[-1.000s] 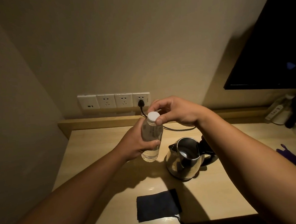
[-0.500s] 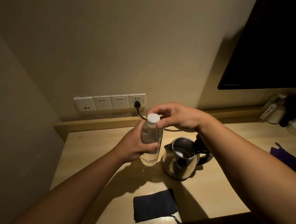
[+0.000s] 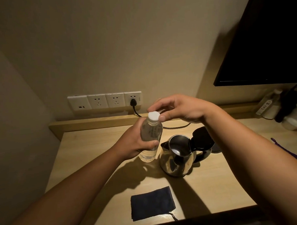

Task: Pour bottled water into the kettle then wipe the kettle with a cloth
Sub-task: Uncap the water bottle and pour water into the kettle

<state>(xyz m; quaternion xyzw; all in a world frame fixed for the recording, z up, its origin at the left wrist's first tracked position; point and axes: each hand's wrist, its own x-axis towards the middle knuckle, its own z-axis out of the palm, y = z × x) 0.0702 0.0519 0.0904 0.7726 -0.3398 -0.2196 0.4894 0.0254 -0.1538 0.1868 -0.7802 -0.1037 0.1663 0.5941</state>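
Clear ribbed plastic bottle (image 3: 150, 138), slim and round, white cap (image 3: 153, 116) on top, tilting slightly, base hovering just above pale wood-grain table (image 3: 94, 151). Sitting upright just right of bottle: steel kettle (image 3: 178, 156), mirror-bright, rounded belly, black lid (image 3: 201, 139) standing open, black handle at right, pale gleam showing inside. Lying flat near front edge, below kettle: dark cloth (image 3: 152, 203), soft-looking, roughly rectangular, thin cord trailing from one corner.

Gripping bottle around its middle: left hand (image 3: 134, 145), fingers wrapping behind, thumb pressing across front near lower half, forearm stretching in from lower left. Arching over from right: right hand (image 3: 177, 109), wrist bent, thumb and forefinger pinching cap at its rim, other fingers curling loosely above. Casting hard shadows across table: both arms.

Running along wall behind: white socket row (image 3: 104, 101), glossy, black plug (image 3: 133, 102) sitting in rightmost plate, cord (image 3: 173, 127) snaking down behind bottle. Hanging at upper right: dark flat screen (image 3: 269, 42). Blurring at far right: pale clutter, a purple strip.
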